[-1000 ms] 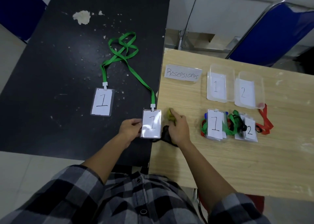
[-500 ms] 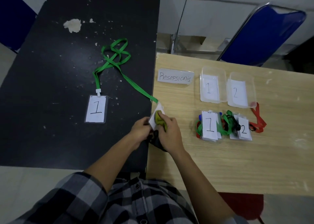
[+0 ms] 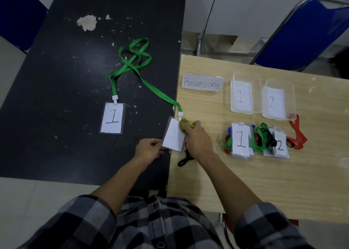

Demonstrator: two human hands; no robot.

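Left hand [image 3: 149, 150] pinches the near corner of the badge [image 3: 172, 138], which lies blank side up between both hands. Right hand [image 3: 198, 141] curls round a yellow-green cloth [image 3: 184, 127], pressing it onto the badge's far edge, and the green strap [image 3: 154, 92] runs off beyond its fingertips.

Dim, cool indoor light, soft shadows, wide-angle bending at edges, slight blur

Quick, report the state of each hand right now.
Left hand: pinches the lower corner of the badge holder.
Right hand: grips a yellow-green cloth pressed against that badge holder.
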